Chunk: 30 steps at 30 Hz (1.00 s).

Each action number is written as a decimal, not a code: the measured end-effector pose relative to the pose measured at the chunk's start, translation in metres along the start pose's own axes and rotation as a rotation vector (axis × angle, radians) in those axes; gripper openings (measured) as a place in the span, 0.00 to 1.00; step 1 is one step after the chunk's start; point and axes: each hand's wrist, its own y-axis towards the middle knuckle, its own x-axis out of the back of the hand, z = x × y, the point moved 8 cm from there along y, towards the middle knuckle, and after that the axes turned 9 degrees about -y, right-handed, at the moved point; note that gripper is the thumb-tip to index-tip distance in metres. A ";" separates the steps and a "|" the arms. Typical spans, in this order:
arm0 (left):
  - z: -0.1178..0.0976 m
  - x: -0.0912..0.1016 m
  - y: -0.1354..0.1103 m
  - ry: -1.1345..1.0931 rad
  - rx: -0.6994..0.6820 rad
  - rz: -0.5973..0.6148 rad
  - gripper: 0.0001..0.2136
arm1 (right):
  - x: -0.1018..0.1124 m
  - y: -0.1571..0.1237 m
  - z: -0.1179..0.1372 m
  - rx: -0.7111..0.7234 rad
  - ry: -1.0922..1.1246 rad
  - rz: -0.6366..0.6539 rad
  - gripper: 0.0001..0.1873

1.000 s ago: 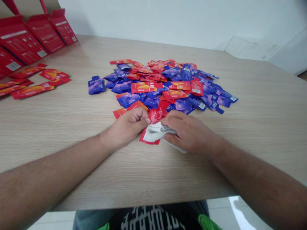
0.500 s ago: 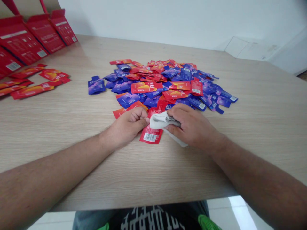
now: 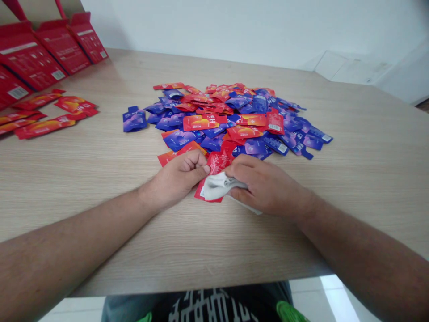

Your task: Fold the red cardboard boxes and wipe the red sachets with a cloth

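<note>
A red sachet (image 3: 217, 162) with white print lies on the table in front of me. My left hand (image 3: 186, 175) is closed, pinching the sachet's left edge between thumb and fingers. In my right hand (image 3: 261, 183) is a folded white cloth (image 3: 216, 185), pressed on the lower part of the sachet and covering most of its barcode. Just beyond my hands is a heap of sachets, some orange-red (image 3: 205, 121) and others purple-blue (image 3: 179, 139).
Several orange-red sachets (image 3: 47, 127) lie apart at the left, before a row of red cartons (image 3: 63, 44). One purple sachet (image 3: 134, 120) sits alone left of the heap. A white wall (image 3: 234, 31) rises behind the wooden table (image 3: 201, 250).
My right hand has drawn the cloth down the sachet toward me, uncovering print higher up and hiding the barcode. My left hand has stayed in place on the edge.
</note>
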 end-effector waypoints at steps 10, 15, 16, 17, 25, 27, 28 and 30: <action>-0.001 -0.001 0.000 0.009 -0.003 0.007 0.13 | -0.002 0.001 0.002 -0.006 0.005 0.072 0.07; 0.000 0.000 0.001 -0.012 0.007 -0.001 0.14 | 0.005 0.001 -0.003 -0.067 -0.014 -0.031 0.10; 0.000 0.001 0.001 -0.012 0.011 -0.004 0.14 | 0.008 0.001 -0.006 -0.097 -0.014 -0.063 0.10; 0.000 0.001 0.001 -0.006 0.013 -0.005 0.14 | 0.008 0.001 -0.007 -0.116 -0.007 -0.066 0.10; -0.002 0.000 0.000 0.014 0.000 0.001 0.14 | 0.003 0.001 -0.003 -0.099 0.012 -0.015 0.12; 0.000 0.001 0.000 0.000 0.018 -0.008 0.14 | 0.008 0.000 -0.007 -0.116 0.009 -0.097 0.11; 0.000 0.001 0.001 0.000 0.021 -0.008 0.14 | 0.007 0.000 -0.006 -0.106 0.013 -0.093 0.09; 0.000 0.000 0.001 0.015 0.013 0.002 0.14 | -0.001 0.001 0.000 -0.041 0.028 -0.002 0.07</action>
